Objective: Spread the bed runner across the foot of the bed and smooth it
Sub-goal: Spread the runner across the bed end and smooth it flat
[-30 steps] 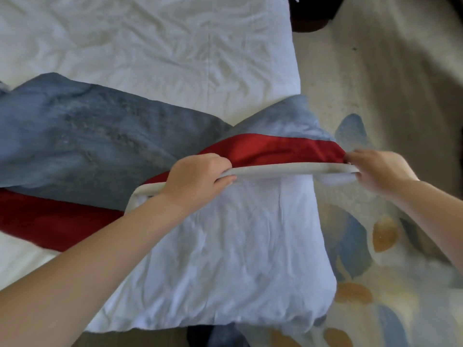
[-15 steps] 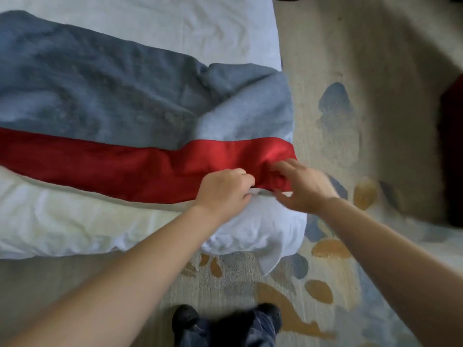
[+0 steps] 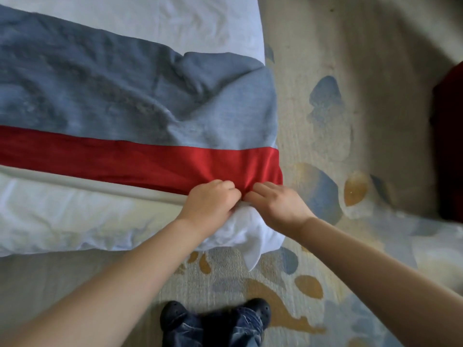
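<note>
The bed runner (image 3: 120,101) lies across the near end of the bed (image 3: 62,221), reaching its right edge. The left hand (image 3: 210,201) pinches the near hem, fingers curled. The right hand (image 3: 279,205) rests just beside it, fingers nearly straight on the red band (image 3: 125,159). Best draw the hem taut rightward, then sweep flat palms over the grey folds (image 3: 193,78).

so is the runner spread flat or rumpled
Spread, not smooth: the bed runner lies across the bed, its grey part creased near the corner.
</note>
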Tool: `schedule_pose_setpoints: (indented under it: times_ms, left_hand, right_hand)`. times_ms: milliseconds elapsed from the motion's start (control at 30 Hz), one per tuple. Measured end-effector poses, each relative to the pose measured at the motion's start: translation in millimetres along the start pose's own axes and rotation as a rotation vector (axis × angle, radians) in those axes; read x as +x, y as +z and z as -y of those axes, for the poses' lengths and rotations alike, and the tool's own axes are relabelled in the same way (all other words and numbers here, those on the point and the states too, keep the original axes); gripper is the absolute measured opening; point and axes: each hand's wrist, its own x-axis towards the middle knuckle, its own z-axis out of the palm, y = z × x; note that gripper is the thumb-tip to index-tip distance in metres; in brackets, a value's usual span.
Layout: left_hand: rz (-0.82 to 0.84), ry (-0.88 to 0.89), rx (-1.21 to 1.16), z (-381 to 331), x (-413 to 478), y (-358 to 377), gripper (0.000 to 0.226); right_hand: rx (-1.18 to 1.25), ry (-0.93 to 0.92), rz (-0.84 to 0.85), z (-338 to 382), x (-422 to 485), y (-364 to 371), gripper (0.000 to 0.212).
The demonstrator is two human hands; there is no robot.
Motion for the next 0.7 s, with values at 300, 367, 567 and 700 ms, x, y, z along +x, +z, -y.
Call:
schedule_pose_setpoints:
  times_ms: [300, 367, 567, 700]
  left_hand:
    - [-0.019, -0.031, 0.150, 56, -45, -25, 0.016]
    - [-0.031, -0.093, 0.155, 76, -61, -30, 0.014]
    - [0.101, -0.103, 0.034, 81, -86, -31, 0.017]
    - [0.276, -0.123, 0.022, 88, -70, -44, 0.022]
  right_hand:
    - [0.075, 0.071, 0.082, 34, 22, -3, 0.020]
    - [0.089, 0.124, 0.107, 43, 27, 4, 0.012]
    - [0.077, 0.118, 0.265, 50, 18, 8, 0.018]
    - [0.132, 0.158, 0.450, 39, 38, -3, 0.016]
